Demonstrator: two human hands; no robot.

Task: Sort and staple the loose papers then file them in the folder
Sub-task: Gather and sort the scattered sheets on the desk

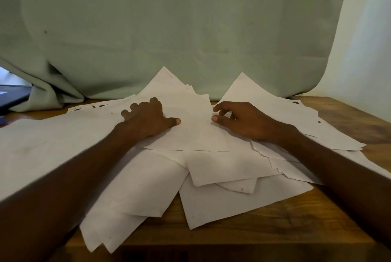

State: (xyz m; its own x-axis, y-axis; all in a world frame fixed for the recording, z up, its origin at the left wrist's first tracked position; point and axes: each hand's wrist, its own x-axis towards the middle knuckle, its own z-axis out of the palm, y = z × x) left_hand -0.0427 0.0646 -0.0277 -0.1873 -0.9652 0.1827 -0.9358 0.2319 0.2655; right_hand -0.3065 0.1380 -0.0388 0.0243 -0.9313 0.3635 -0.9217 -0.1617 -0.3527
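1. Both bare forearms are reaching in from the near edge of the wooden table [275, 219], crossing over the loose papers [211, 198] that are lying scattered across it.
2. White sheets are overlapping in a messy spread, some hanging past the table's near edge, others peaking up against the pale green cloth [169, 18] draped behind the table.
3. The left hand [148, 119] is pressing palm-down on the middle of the paper pile, fingers spread apart and slightly bent, thumb stretched out flat toward the other hand; it is gripping nothing.
4. The right hand [241, 121] is resting just beside it on the same pile, fingers loosely curled and parted, thumb and forefinger tips close together but with a gap between them; whether they are pinching a sheet edge I cannot tell.
5. A dark flat object [12, 97] is lying at the table's far left corner, partly under the cloth; what it is I cannot tell.
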